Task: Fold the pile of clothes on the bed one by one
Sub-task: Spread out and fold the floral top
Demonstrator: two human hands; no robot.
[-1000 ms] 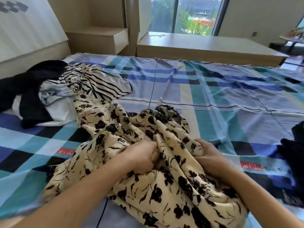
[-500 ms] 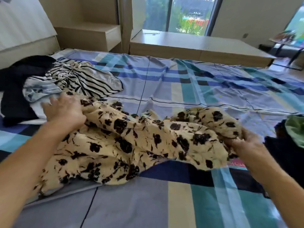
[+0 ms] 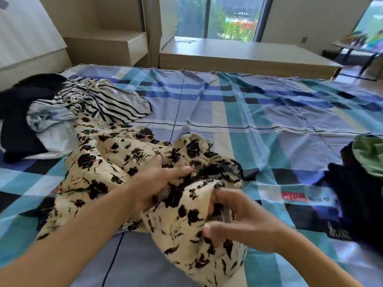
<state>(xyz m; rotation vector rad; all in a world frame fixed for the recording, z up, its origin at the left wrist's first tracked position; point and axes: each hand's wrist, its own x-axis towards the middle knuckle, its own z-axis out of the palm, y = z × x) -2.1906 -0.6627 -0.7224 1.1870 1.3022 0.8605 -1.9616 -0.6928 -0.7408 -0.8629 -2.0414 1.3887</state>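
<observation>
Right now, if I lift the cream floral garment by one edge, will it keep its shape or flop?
Probably flop: the cream floral garment bunches in soft folds where the left hand and right hand grip it. Likely light, since the thin cloth drapes loosely.

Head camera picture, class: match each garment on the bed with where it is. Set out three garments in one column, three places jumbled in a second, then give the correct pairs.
Garments
1. floral garment
2. striped garment
3. green garment

Places
A. on top of the dark clothes at the right edge
B. gripped by the left hand and the right hand
C. lying untouched at the far left of the bed

Pairs: 1-B, 2-C, 3-A
</observation>
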